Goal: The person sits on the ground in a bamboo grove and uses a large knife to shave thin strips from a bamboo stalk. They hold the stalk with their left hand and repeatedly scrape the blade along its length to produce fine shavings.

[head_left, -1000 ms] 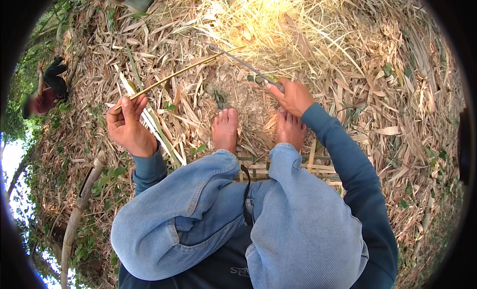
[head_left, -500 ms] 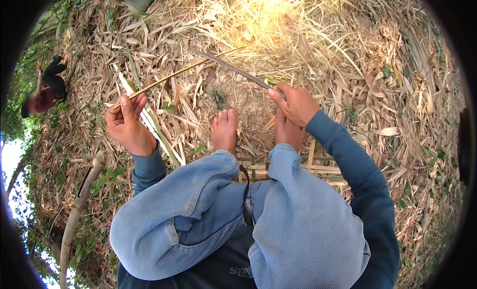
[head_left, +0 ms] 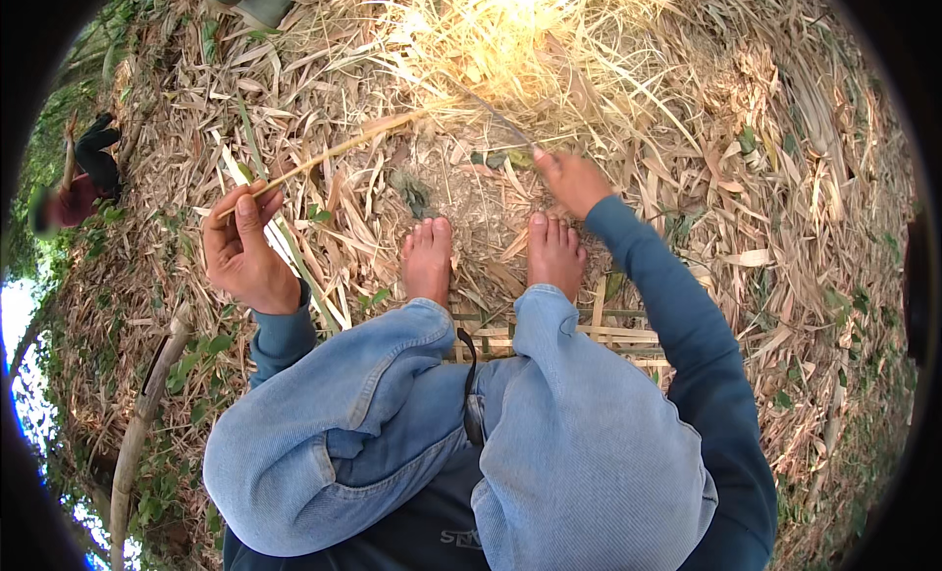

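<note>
My left hand (head_left: 247, 252) is closed around the near end of a thin yellowish bamboo strip (head_left: 358, 139), pinching it between thumb and fingers. The strip slants away to the upper right. My right hand (head_left: 577, 182) grips a knife with a long, narrow dark blade (head_left: 500, 120); its handle is hidden in the fist. The blade points to the upper left, and its tip comes close to the strip's far end. Blur there hides whether the two touch.
Pale shavings (head_left: 549, 76) are heaped ahead in bright sun. Split bamboo strips (head_left: 280, 239) lie beside my left hand, and more slats (head_left: 628, 337) beneath my legs. A wooden pole (head_left: 147, 409) lies at left. Another person (head_left: 83, 183) is at far left; boots (head_left: 260, 0) stand top left.
My right hand has moved the knife forward, away from my right foot, toward the strip's far end. My left hand keeps its hold with little movement.
</note>
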The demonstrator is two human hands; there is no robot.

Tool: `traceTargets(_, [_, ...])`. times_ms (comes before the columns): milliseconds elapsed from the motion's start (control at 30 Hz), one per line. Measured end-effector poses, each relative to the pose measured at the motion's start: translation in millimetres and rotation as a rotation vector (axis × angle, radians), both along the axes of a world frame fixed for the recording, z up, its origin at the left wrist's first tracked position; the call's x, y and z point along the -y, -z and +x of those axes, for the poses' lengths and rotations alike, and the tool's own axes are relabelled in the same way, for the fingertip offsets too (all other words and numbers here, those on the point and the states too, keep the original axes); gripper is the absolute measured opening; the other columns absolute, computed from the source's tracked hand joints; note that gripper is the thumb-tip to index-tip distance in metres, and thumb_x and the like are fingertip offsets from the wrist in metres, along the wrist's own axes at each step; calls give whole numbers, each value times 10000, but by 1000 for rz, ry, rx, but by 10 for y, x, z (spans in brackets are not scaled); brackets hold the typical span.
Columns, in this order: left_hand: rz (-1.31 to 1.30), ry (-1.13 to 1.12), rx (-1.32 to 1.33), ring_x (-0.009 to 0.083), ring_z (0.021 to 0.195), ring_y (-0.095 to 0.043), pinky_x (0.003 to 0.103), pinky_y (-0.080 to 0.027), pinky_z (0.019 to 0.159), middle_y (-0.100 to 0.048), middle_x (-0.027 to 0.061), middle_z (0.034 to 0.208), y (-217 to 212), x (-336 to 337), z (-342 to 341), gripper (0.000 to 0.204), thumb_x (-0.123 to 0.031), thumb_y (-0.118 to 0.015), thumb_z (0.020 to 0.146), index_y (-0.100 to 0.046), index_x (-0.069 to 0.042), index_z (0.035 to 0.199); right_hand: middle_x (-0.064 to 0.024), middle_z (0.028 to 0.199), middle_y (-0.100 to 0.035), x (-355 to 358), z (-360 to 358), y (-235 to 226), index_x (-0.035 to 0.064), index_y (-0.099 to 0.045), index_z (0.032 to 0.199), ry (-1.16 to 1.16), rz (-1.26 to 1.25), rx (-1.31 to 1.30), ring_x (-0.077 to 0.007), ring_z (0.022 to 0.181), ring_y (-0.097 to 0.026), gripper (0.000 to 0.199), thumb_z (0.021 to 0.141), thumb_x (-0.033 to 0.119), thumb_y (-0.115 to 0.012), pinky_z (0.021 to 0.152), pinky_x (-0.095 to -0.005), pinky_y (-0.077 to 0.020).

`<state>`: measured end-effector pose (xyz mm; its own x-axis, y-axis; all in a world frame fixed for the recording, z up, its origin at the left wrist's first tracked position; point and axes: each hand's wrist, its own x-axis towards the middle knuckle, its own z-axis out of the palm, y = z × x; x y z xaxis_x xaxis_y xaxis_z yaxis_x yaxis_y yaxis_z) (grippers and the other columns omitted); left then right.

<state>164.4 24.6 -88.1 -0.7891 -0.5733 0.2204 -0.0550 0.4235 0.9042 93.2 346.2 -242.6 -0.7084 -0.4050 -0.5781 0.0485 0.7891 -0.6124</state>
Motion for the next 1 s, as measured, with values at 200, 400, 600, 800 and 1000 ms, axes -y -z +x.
traceTargets(200, [15,-42,-2,247,867,-695,327,-617,756,-675,200,971,23,8,36,175,-67,-566,966,-592,73,1067,-273,721,-631,87,272,-416,-40,-614,963,-149,-141,85,-432,735,-641,655,981,569,-374,714,-508,-507])
traceTargets(400, [5,-21,2,244,872,-695,318,-613,770,-677,205,996,-15,-17,29,203,-62,-550,971,-622,92,1081,-256,716,-628,-65,77,77,-40,-611,876,63,-43,42,-428,730,-638,660,981,571,-382,698,-506,-502])
traceTargets(600, [-10,-17,26,244,890,-695,316,-609,776,-679,216,1004,-101,-100,13,236,-54,-543,973,-605,104,1137,-209,581,-580,79,341,-202,-18,-591,827,-46,-98,-28,-375,611,-632,631,986,558,-389,618,-481,-502])
traceTargets(800, [-57,21,44,264,912,-694,346,-603,806,-677,224,1018,-152,-72,149,232,-39,-520,979,-600,103,1143,-212,570,-563,19,303,-306,-7,-562,834,22,-151,5,-386,576,-612,586,992,533,-397,575,-506,-478])
traceTargets(1000, [-80,80,13,278,937,-688,351,-602,817,-672,232,1027,-164,-139,33,225,-39,-517,981,-598,102,1137,-241,615,-564,166,409,-333,-33,-584,935,69,-221,38,-408,603,-597,542,990,486,-440,577,-492,-450])
